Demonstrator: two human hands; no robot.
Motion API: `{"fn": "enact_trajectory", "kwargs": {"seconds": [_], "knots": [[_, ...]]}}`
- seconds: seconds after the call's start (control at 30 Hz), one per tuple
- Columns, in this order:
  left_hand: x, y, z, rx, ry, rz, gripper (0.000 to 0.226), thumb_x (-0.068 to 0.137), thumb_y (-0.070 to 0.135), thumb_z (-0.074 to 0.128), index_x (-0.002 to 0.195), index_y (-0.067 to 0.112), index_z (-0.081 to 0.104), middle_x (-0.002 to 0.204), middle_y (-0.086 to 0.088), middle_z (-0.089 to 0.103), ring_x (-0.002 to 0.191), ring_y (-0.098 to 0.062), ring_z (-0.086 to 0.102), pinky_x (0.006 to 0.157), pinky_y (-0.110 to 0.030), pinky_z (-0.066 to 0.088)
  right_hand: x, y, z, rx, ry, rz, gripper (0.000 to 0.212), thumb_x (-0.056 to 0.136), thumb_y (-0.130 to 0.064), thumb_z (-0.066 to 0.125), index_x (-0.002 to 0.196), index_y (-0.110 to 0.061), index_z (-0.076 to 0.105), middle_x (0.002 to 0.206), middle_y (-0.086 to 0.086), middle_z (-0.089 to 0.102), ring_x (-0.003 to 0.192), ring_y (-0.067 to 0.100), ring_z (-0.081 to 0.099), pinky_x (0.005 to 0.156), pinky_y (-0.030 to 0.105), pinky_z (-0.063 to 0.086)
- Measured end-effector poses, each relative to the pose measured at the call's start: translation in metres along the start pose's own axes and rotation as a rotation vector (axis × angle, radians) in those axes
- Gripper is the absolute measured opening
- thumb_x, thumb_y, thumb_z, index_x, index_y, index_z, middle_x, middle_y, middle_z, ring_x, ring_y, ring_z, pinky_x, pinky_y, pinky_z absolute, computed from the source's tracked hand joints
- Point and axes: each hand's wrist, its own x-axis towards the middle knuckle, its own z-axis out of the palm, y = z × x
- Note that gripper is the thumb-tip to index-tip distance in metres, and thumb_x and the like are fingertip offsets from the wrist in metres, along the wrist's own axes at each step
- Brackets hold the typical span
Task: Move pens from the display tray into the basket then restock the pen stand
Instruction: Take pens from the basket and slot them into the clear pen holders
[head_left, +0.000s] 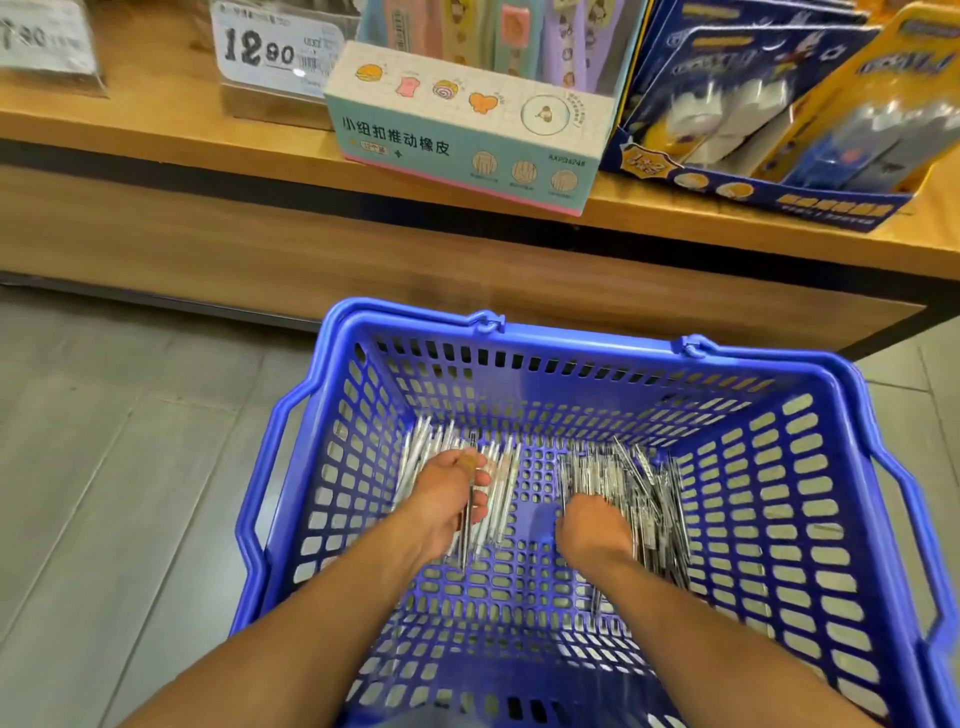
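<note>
Inside blue basket (587, 332): two pen heaps on floor. Left hand (447, 499) curled round white pens (498, 467); right hand (592, 525) buried in silver pens (644, 488), grip unreadable. Risk: slim pens slipping through mesh holes, or spilling from overfull handfuls.

Grey tiled floor (130, 467) carries blue basket (857, 519); wooden shelf (156, 130) carries eraser box (462, 130).

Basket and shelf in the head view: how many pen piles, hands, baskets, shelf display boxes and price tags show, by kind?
Blue basket: 1
Pen piles in it: 2, white pens and darker pens
Hands in basket: 2, left hand gripping white pens, right hand on darker pens
Display boxes: 2, eraser box, blue box
Price tags: 2
Total: 9
</note>
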Motion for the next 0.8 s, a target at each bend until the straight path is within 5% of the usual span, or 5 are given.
{"fn": "enact_trajectory", "kwargs": {"seconds": [0.13, 0.33, 0.53, 0.63, 0.8], "knots": [[0.000, -0.001, 0.004, -0.014, 0.005, -0.021, 0.021, 0.105, 0.011, 0.041, 0.100, 0.011, 0.062, 0.079, -0.003, 0.061, 0.062, -0.014, 0.050, 0.056, -0.026, 0.047, 0.002, -0.007, -0.002, -0.041, -0.029, -0.003, 0.023, 0.096, -0.012, 0.054, 0.118, -0.007, 0.059, 0.108, 0.008, 0.068, 0.095, 0.021, 0.066, 0.072, 0.029, 0.056], [0.009, -0.002, 0.003, -0.014, 0.024, -0.020, 0.016, 0.104, 0.013, 0.046, 0.105, 0.016, 0.061, 0.089, -0.003, 0.064, 0.073, -0.015, 0.055, 0.068, -0.029, 0.050, -0.009, -0.006, -0.019, 0.420, -0.164, -0.146, 0.031, 0.098, -0.029, 0.053, 0.073, -0.011, 0.058, 0.065, 0.005, 0.065, 0.050, 0.011, 0.059, 0.052, 0.023, 0.052], [0.013, -0.005, 0.004, -0.003, -0.086, -0.017, 0.043, 0.087, 0.033, 0.073, 0.117, 0.009, 0.055, 0.102, -0.003, 0.061, 0.091, -0.019, 0.055, 0.091, -0.040, 0.050, -0.044, -0.026, -0.039, 0.843, -0.313, -0.455, 0.013, 0.097, -0.022, 0.056, 0.086, -0.016, 0.057, 0.071, 0.004, 0.069, 0.052, 0.009, 0.064, 0.049, 0.016, 0.046], [0.012, -0.007, 0.008, -0.065, -0.166, -0.045, 0.029, 0.085, 0.025, 0.070, 0.103, 0.007, 0.057, 0.087, -0.007, 0.056, 0.075, -0.019, 0.054, 0.070, -0.036, 0.053, -0.049, -0.032, -0.037, 0.886, -0.344, -0.492, 0.014, 0.095, -0.028, 0.061, 0.085, -0.017, 0.060, 0.073, 0.003, 0.071, 0.053, 0.010, 0.063, 0.051, 0.018, 0.049], [0.016, -0.008, 0.006, -0.062, -0.025, -0.073, 0.036, 0.102, 0.009, 0.050, 0.137, 0.001, 0.045, 0.074, -0.003, 0.053, 0.057, -0.012, 0.046, 0.051, -0.027, 0.044, -0.018, -0.004, -0.032, 0.670, -0.137, -0.217, 0.027, 0.098, -0.031, 0.055, 0.090, -0.008, 0.066, 0.084, 0.008, 0.071, 0.064, 0.018, 0.066, 0.068, 0.032, 0.059]]}}
